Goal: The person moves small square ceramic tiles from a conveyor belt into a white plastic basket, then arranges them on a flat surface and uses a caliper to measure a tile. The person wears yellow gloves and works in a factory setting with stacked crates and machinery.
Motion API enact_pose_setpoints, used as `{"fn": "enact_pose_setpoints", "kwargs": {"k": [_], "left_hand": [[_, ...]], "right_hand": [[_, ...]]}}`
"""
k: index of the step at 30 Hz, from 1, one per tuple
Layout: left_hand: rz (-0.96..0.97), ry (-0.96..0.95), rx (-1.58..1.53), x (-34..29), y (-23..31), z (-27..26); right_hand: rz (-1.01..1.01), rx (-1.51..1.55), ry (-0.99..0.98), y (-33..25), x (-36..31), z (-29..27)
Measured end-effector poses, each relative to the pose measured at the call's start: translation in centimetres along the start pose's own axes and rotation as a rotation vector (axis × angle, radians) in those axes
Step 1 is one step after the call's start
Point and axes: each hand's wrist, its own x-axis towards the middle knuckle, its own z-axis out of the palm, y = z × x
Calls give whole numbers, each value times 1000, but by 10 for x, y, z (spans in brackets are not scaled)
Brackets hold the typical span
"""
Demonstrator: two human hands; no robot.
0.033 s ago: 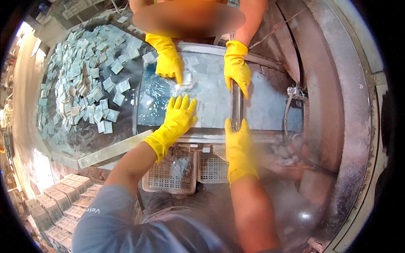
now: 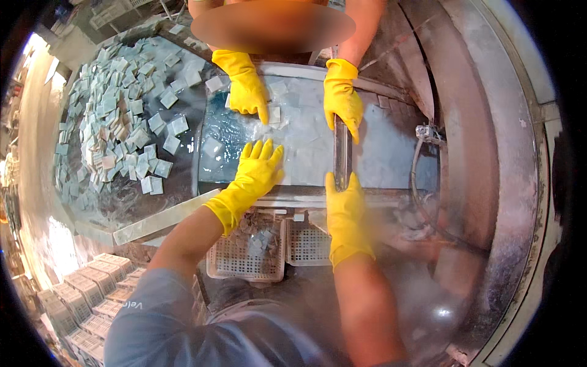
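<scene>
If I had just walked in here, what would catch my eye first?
Four bright yellow rubber gloves over a wet grey tray of pale square tiles: the person's left hand lies flat on the tiles, the right hand holds the near end of a dark bar. A co-worker's gloved hands reach in from the far side. At left, a heap of loose tiles fills a dark basin.
</scene>
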Motion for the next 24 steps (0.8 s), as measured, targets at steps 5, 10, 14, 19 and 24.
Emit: {"fn": "enact_pose_setpoints", "kwargs": {"k": [5,10,14,19,24], "left_hand": [[-184,90,-205,27,-40,-12],[-269,-119,-56,55,-73,-13],[-258,-128,-60,54,-88,-12],[-309,-257,-376,4,-75,-43],[-107,-741,-271,-24,-17,-97]], "right_hand": [[-6,17,-2,10,2,7],[-19,46,-2,12,7,13],[-37,6,26,6,5,14],[-32,22,16,12,5,11],[-50,12,29,8,4,10]]}}
